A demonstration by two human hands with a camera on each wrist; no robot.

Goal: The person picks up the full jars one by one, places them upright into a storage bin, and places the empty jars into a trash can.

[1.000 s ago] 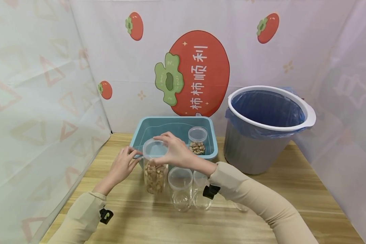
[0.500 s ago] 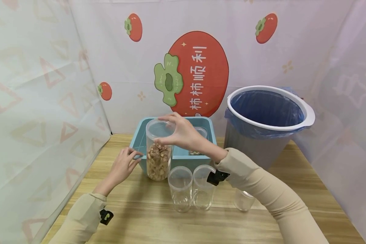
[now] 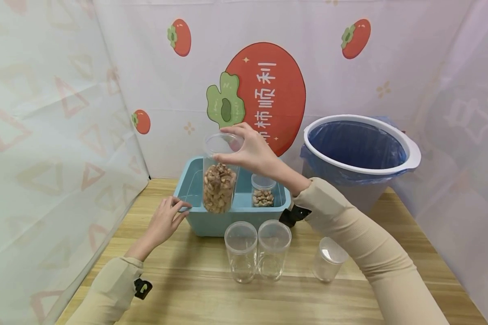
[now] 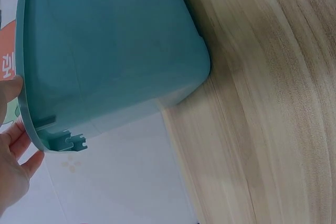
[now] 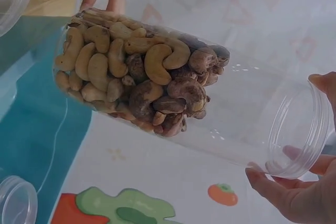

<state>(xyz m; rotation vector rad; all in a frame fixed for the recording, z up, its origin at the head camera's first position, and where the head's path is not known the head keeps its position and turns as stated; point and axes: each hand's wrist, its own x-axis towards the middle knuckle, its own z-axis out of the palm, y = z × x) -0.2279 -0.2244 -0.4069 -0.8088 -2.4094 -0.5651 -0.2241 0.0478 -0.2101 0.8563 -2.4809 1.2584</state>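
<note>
My right hand (image 3: 252, 151) grips a tall clear plastic jar (image 3: 219, 180) by its top end, thumb on one side and fingers on the other. Cashews (image 5: 152, 72) fill a bit over half of it, some with dark skins; the jar is raised above the near rim of a blue plastic bin (image 3: 248, 221). At the bin's left corner, my left hand (image 3: 166, 221) holds the rim, its fingers (image 4: 18, 140) and thumb around the edge in the left wrist view. Inside the bin on the right stands a shorter jar of nuts that look like walnuts (image 3: 263, 197).
Two clear lidded jars (image 3: 241, 253) (image 3: 273, 253) stand side by side before the bin. A smaller clear jar (image 3: 328, 262) stands farther right, near the right forearm. A grey trash can (image 3: 337, 185) with a blue liner is at the back right. Printed cloth surrounds the wooden table (image 3: 211, 302).
My right hand has lifted the jar of cashews from near the table, up and slightly right, to above the bin's near rim. My left hand has stayed at the bin's corner.
</note>
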